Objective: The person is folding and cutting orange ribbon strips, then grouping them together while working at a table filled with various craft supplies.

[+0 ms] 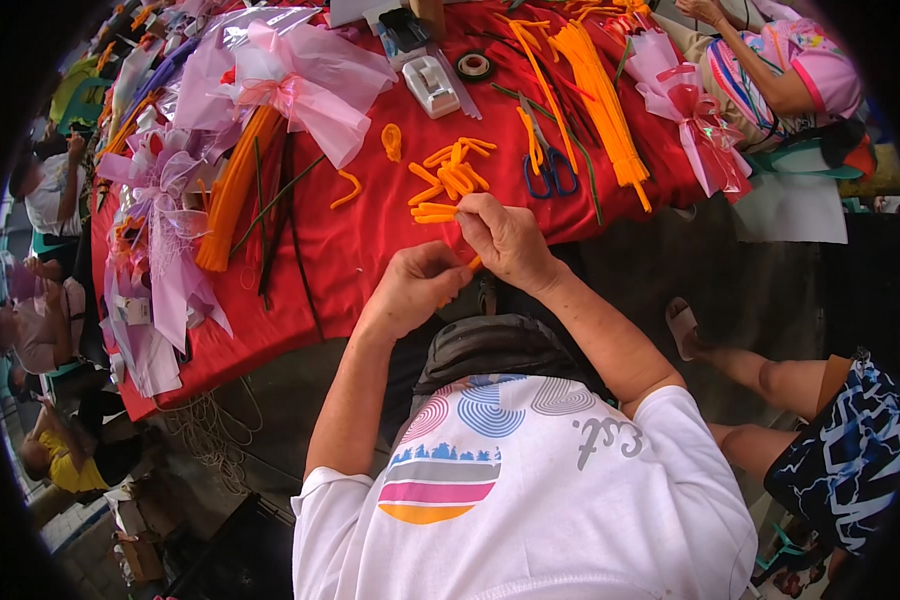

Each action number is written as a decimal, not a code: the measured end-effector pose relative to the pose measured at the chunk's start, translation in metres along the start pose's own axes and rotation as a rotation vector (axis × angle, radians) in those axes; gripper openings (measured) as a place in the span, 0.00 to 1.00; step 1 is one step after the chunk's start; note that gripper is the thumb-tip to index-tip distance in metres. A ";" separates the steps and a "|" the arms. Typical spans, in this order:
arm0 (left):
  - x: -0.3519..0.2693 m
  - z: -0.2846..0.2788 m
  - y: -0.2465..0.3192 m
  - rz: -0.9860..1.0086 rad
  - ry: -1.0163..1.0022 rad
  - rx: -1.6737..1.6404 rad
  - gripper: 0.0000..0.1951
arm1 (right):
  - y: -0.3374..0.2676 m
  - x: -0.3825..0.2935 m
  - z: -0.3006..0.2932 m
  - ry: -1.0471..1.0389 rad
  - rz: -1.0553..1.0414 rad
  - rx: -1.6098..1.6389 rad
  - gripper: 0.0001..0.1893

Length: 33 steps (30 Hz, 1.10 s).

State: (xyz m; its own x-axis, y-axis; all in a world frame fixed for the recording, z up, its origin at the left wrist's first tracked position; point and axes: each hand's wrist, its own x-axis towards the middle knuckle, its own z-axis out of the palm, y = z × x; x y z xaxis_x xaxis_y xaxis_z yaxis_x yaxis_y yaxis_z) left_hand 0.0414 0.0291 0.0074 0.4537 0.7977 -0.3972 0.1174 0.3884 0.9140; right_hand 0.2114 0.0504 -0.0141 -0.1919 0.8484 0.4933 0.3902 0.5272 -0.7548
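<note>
Both hands are at the front edge of a red cloth-covered table, working an orange chenille stem [475,263]. My left hand [420,286] pinches it between thumb and fingers, and a bit of orange shows below that hand. My right hand [511,241] has its thumb and fingertips together at the same stem, though its grip is partly hidden. Just beyond the right fingertips lie folded orange chenille pieces [435,213]. A looser pile of similar pieces [456,174] sits behind them. One curved piece [346,189] and a coiled loop [391,142] lie to the left.
Blue-handled scissors [549,176] lie right of the pile, near a bundle of orange stems [600,105]. A white tape dispenser [431,86] and a tape roll [474,66] stand behind. Wrapped bouquets [292,90] crowd the left. Another person's legs [765,386] are at right.
</note>
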 end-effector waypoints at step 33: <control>0.082 -0.055 -0.013 0.308 0.693 0.550 0.12 | 0.048 -0.012 -0.024 0.347 0.818 0.659 0.05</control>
State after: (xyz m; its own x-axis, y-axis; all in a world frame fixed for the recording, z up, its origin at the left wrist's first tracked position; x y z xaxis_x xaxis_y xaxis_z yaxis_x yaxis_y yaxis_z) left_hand 0.0286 0.1147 -0.0411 -0.0722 0.9949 0.0703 0.5610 -0.0178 0.8276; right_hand 0.2543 0.0640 -0.0458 0.2082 0.9475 -0.2428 -0.2922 -0.1767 -0.9399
